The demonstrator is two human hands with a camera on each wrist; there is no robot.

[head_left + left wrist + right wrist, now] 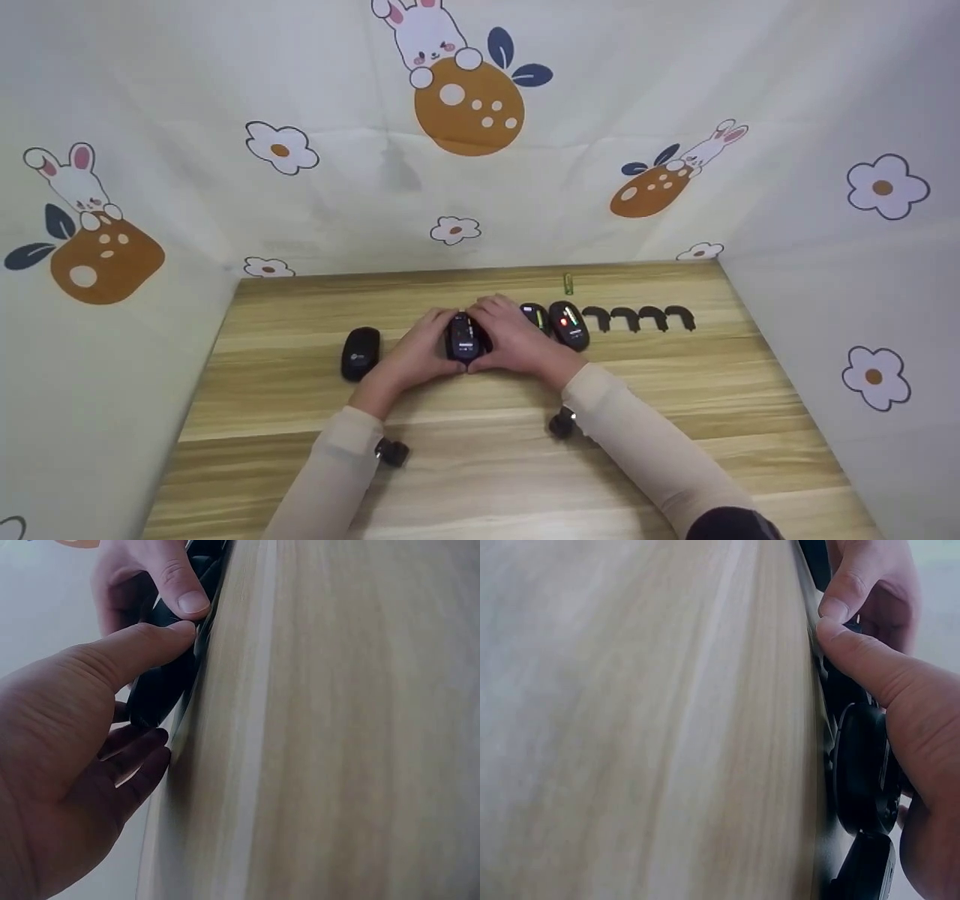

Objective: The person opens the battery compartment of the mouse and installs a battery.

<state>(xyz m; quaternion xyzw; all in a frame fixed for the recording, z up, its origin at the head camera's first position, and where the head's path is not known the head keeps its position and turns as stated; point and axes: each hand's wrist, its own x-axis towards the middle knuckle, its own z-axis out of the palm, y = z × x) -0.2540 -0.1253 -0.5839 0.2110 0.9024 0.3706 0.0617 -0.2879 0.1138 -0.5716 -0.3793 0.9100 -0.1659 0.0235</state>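
Note:
Both hands meet at a black computer mouse (465, 341) on the wooden table; its top shell is off, showing the inside. My left hand (421, 351) grips its left side, thumb at the near end. From the right, my right hand (514, 337) holds the other side, its thumb close to the left one. In the left wrist view, the left thumb presses the dark mouse body (159, 690) while the fingers curl beneath. Two more opened mice, one partly hidden by the right hand and one in full sight (568, 326), lie just right of it.
A closed black mouse (361, 354) lies left of the hands. Several curved black pieces (625, 319) form a row at the right. A green battery (568, 283) lies near the back edge. Patterned fabric walls (345, 202) enclose the table (480, 465).

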